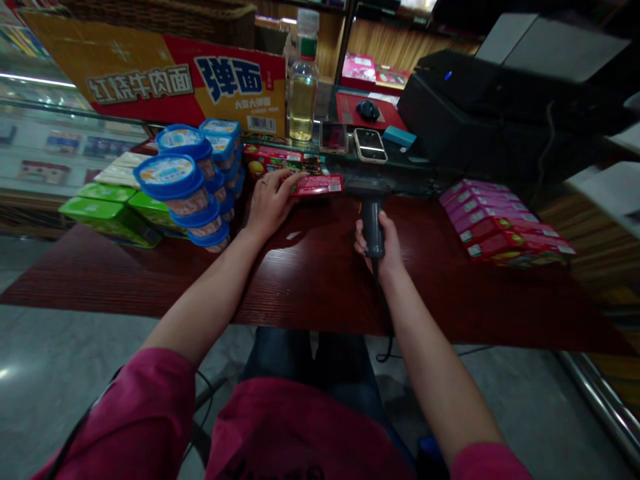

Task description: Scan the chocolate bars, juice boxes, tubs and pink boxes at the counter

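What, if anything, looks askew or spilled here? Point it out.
Nothing looks spilled or damaged. The front stack of blue-lidded tubs beside the left hand appears to lean leftward, though camera angle may exaggerate that. The held red box and barcode scanner look intact.

To my left I have green boxes (107,217) next to stacked blue-lidded tubs (181,177). Behind them stands an orange-and-red carton (175,77) with big Chinese lettering, and just beside its right end, a clear bottle (303,97) of yellowish liquid. Further right I see a phone (370,145), a dark mouse (368,111) on a red mat (347,110), and a bulky black machine (465,127) showing a small blue light (447,76).
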Tool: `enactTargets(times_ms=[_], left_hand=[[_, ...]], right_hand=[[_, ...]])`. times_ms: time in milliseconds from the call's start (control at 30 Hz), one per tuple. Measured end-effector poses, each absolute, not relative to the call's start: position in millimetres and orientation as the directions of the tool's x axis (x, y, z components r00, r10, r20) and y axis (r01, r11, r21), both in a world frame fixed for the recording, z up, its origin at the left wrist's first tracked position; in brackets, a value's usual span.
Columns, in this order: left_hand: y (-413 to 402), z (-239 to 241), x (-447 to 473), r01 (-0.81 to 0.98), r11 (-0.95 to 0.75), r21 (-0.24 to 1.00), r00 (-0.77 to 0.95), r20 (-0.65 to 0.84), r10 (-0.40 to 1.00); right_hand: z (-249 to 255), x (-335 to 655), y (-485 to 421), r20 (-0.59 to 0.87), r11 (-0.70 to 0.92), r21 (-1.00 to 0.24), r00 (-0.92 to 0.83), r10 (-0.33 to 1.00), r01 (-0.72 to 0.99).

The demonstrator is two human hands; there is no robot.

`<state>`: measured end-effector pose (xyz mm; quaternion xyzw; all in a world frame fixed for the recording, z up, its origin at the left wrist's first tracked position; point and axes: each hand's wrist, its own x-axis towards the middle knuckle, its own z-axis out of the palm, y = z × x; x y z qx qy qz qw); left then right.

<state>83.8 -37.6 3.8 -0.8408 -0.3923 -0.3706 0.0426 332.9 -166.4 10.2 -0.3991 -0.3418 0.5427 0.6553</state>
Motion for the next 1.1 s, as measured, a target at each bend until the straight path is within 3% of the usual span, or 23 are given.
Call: enactTargets(times_ms=[200,433,667,867,1100], left_hand=[[-31.5,-2.3,85.5,0.68,-0.711,0.18,0.418,0.701,0.578],[-39.2,-0.5,87.2,0.631,-0.751,0.194,0.414,0.735,0.538],[-82.1,0.2,136.4,0.387,-0.87,0.305,0.56,0.672,0.484],[-147.2,2.0,246.1,0.09,-0.939,0.333,0.735,0.614,0.288],[-220.0,7.4,390.6,0.11,-0.955,0.275,0.774,0.579,0.256]], right_hand=[[11.2,332.3,-166.8,0.011,0.061,-0.925,0.133,0.991,-0.374],[15.5,349.2,-187.0,-0.005,0.103,-0.858,0.21,0.978,-0.503],[8.0,419.7,-271.8,-0.018,0.212,-0.795,0.372,0.928,-0.568],[9.6,481.0,-351.6,0.077,0.493,-0.739,0.67,0.739,-0.458],[18.9,526.7,-411.6,0.064,0.648,-0.698,0.874,0.482,-0.306]])
